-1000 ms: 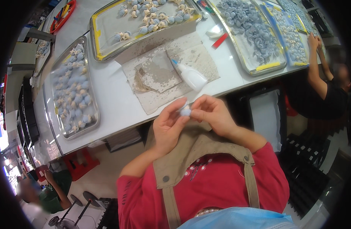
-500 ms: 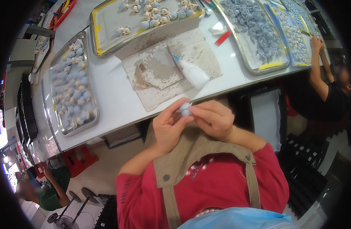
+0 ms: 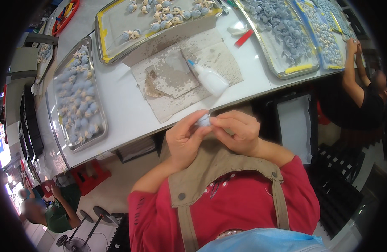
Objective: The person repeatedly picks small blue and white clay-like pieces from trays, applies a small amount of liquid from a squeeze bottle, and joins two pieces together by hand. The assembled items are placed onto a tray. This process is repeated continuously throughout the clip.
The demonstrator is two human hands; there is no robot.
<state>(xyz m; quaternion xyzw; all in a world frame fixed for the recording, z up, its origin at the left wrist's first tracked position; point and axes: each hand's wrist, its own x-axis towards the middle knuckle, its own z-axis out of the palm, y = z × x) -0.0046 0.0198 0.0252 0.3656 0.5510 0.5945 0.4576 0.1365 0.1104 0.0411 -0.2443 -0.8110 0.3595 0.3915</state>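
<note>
A small rounded blue-grey piece (image 3: 204, 120) is held between both hands just off the table's front edge. My left hand (image 3: 184, 136) closes on its left side with thumb and fingers. The fingertips of my right hand (image 3: 239, 131) pinch it from the right. Fingers cover much of the piece, so its full shape does not show. Beyond the hands, a white squeeze bottle (image 3: 214, 83) with a blue tip lies on a stained cardboard sheet (image 3: 168, 107).
A metal tray (image 3: 101, 122) of small blue and cream figures stands at the left, another tray (image 3: 107, 52) at the back. On the right, a tray (image 3: 286, 72) holds blue-grey cupped pieces. A red strip (image 3: 244, 38) lies beside it. Co-workers sit at both sides.
The view has shifted slightly. Both hands remain on the blue-grey piece, with only a slight change in the fingers; nothing has been let go.
</note>
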